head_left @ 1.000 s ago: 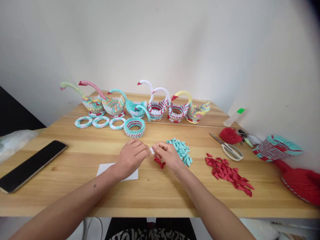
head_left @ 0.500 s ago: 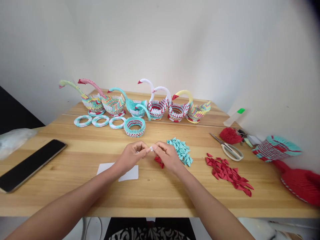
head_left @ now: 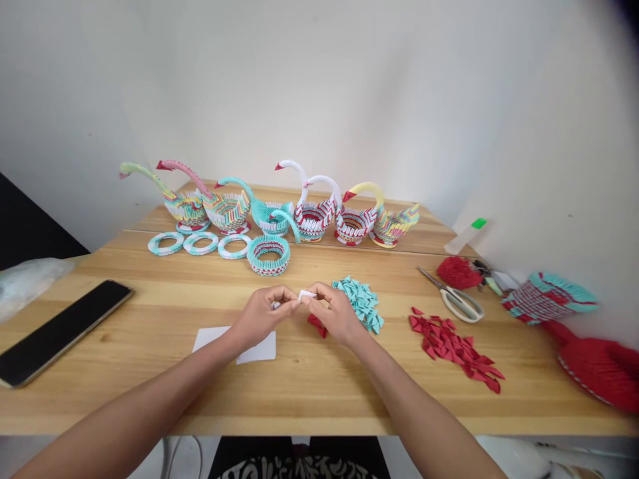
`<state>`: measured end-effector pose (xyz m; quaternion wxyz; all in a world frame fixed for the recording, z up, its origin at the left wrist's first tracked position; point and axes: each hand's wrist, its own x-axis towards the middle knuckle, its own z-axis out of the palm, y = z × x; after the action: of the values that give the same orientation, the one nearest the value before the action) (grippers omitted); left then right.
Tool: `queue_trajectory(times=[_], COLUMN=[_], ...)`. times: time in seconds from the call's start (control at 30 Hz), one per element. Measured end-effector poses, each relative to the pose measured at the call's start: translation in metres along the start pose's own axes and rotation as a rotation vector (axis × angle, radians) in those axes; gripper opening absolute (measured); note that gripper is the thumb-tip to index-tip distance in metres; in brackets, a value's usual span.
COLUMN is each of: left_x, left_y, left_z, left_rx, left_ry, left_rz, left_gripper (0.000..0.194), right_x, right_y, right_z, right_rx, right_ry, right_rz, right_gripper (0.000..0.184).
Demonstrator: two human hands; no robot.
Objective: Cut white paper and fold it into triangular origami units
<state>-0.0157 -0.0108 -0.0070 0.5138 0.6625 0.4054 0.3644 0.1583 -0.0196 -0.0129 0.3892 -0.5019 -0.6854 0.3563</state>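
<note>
White paper, just a little folded piece (head_left: 306,295), is what both hands have pinched in the head view, right over the middle of the wooden desk (head_left: 294,392). The left hand (head_left: 265,311) and right hand (head_left: 335,313) are nearly touching, thumbs and fingers closed on it from either side. Under the left wrist there's a flat white sheet (head_left: 260,350) lying on the wood, and way over to the left is a black phone (head_left: 64,331). A few red bits (head_left: 316,325) sit just beside the right hand, partly hidden by it, with a heap of turquoise paper triangles (head_left: 363,307) right behind. Further right you've got a bigger scatter of red triangles (head_left: 456,351), then scissors (head_left: 455,297) with pale handles, next to a red bundle (head_left: 458,272). Behind the hands there's a turquoise, red and white round basket (head_left: 268,265), three turquoise-and-white rings (head_left: 200,250) lying flat to its left, and a row of colourful paper swans (head_left: 313,229) with curvy necks along the back.
</note>
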Motion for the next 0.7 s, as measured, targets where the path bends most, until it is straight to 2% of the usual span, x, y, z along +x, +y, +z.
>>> queue_trajectory(times=[0.17, 0.4, 0.57, 0.7], left_x=[0.002, 0.003, 0.004, 0.003], left_y=[-0.003, -0.003, -0.009, -0.014], left_z=[0.001, 0.003, 0.003, 0.005], left_rx=[-0.1, -0.128, -0.096, 0.003], left_ry=[0.026, 0.0, -0.003, -0.017], left_rz=[-0.084, -0.086, -0.051, 0.004], left_gripper=[0.023, 0.023, 0.024, 0.024], right_x=[0.004, 0.001, 0.003, 0.001], right_y=[0.006, 0.006, 0.009, 0.008], right_z=[-0.001, 0.001, 0.003, 0.004], right_rx=[0.231, 0.124, 0.175, 0.019], right_ry=[0.001, 0.095, 0.002, 0.025], right_rz=[0.045, 0.037, 0.017, -0.011], right_gripper=[0.024, 0.02, 0.023, 0.022])
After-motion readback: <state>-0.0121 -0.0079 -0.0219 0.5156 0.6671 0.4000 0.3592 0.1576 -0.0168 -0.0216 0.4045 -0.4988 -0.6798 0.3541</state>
